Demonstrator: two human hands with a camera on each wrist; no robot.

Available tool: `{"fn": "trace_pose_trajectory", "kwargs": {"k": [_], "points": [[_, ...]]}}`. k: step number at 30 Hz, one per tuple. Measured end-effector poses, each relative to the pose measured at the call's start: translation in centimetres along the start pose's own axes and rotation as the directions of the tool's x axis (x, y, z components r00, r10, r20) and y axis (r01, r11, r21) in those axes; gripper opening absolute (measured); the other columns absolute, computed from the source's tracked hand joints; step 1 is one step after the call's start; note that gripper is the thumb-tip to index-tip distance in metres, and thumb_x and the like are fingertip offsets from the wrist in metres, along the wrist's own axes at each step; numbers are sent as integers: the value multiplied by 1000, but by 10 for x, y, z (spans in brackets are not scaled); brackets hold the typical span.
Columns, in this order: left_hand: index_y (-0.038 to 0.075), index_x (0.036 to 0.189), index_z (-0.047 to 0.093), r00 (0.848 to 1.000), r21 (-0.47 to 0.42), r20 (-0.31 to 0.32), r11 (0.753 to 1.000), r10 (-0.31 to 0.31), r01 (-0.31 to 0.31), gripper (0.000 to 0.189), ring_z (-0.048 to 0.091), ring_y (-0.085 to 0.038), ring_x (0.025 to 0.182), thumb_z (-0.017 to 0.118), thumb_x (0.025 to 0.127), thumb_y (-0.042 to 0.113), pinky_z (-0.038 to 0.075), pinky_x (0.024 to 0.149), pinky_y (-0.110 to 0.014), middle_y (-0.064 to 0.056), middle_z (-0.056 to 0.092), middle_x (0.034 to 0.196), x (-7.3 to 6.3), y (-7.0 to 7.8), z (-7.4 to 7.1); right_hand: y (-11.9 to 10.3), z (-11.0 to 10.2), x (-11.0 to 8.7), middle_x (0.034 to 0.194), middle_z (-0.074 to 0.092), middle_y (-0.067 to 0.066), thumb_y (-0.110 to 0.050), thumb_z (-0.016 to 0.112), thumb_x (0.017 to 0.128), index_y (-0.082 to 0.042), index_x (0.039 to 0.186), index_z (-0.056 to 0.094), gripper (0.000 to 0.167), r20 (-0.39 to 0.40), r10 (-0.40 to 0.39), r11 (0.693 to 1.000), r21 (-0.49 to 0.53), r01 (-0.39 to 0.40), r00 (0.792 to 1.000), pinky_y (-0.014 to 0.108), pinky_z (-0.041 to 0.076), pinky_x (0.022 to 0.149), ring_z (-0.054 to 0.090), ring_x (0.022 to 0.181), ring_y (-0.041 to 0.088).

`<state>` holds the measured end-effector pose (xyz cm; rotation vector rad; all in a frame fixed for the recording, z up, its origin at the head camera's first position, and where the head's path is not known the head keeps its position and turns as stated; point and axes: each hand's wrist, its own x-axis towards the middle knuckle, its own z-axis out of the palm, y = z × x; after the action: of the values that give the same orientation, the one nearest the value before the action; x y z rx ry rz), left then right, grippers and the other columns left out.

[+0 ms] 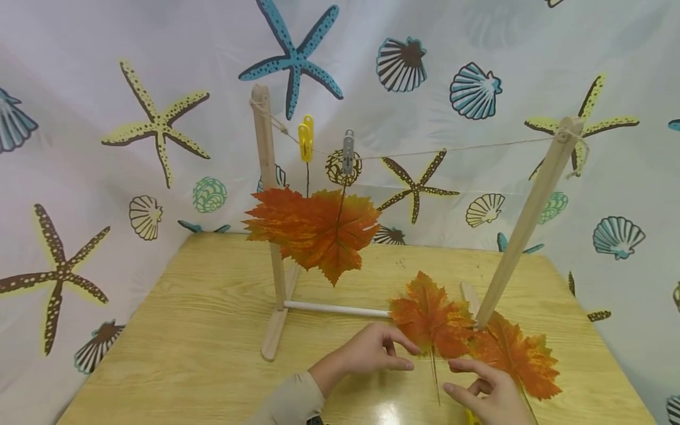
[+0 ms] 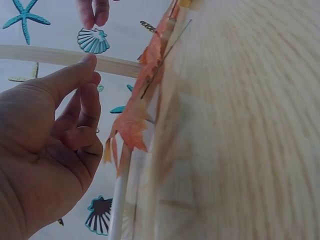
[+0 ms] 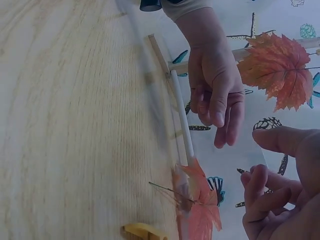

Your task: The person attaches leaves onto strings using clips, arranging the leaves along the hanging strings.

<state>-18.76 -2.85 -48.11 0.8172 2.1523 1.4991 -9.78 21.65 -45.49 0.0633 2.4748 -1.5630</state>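
Observation:
My left hand (image 1: 374,349) hovers over the table with loosely bent fingers and nothing in them. Facing it, my right hand (image 1: 491,392) is also bare, its thumb and fingers apart. Between and just beyond the hands lies an orange artificial maple leaf (image 1: 427,316), its thin stem pointing toward me. A second maple leaf (image 1: 517,354) lies beyond my right hand, overlapping the first one's edge. Partly hidden by the right hand is a yellow clothespin (image 3: 142,231) on the table. The left wrist view shows the left hand (image 2: 55,130) beside the leaf (image 2: 132,122), apart from it.
A wooden stand with two posts (image 1: 523,236) and a white rod (image 1: 337,309) carries a string (image 1: 457,147). Yellow (image 1: 305,140) and grey (image 1: 348,152) clothespins on it hold two overlapping maple leaves (image 1: 334,230). A shell-and-starfish cloth (image 1: 223,153) surrounds the wooden table (image 1: 196,330).

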Motion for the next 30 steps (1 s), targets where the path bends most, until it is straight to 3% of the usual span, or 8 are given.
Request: {"fn": "trace_pose_trajectory", "kwargs": {"k": [6,8,10,18,24,30], "points": [[6,107,78,999,3,40,1000,18,-18,21,62,-40,62,78,87,13,44,50,-17,-4,76,112,12,-7,10,8,-6,-3,136,60,22,-25,77,88,1,134,60,55,-25,67,998,-8,-67,997,29,49,51,63,61,20],[7,106,79,999,-6,41,1000,7,-7,20,62,-43,65,78,87,12,46,50,-18,-3,76,112,14,-10,13,12,-6,-4,135,60,23,-25,77,88,1,135,59,56,-28,84,996,-6,-84,996,28,47,48,62,60,20],[8,105,79,999,-20,40,1000,-4,5,20,64,-40,65,78,86,12,49,53,-19,-2,76,110,15,-12,16,15,-6,-4,134,61,24,-24,77,88,1,135,59,57,-30,100,995,-2,-100,995,28,46,47,62,59,20],[8,103,80,999,-54,38,999,-9,11,18,63,-6,63,79,85,11,53,62,-19,-3,76,108,21,-17,27,25,-7,-9,129,63,22,-25,80,85,-1,133,61,57,-58,130,991,-3,-131,990,27,44,45,57,53,17],[8,104,80,1000,-22,23,1000,3,-2,18,61,0,68,78,86,11,52,62,-18,-2,75,108,28,-19,35,32,-6,-11,129,62,23,-22,81,83,1,132,61,57,-76,138,990,3,-138,988,26,45,46,53,49,12],[13,104,80,1000,70,15,997,-13,12,18,64,2,81,79,86,12,52,69,-17,6,75,110,35,-17,40,43,-5,-17,125,64,20,-23,84,79,1,131,62,61,-114,187,980,-46,-193,976,29,48,46,53,48,16]]}}
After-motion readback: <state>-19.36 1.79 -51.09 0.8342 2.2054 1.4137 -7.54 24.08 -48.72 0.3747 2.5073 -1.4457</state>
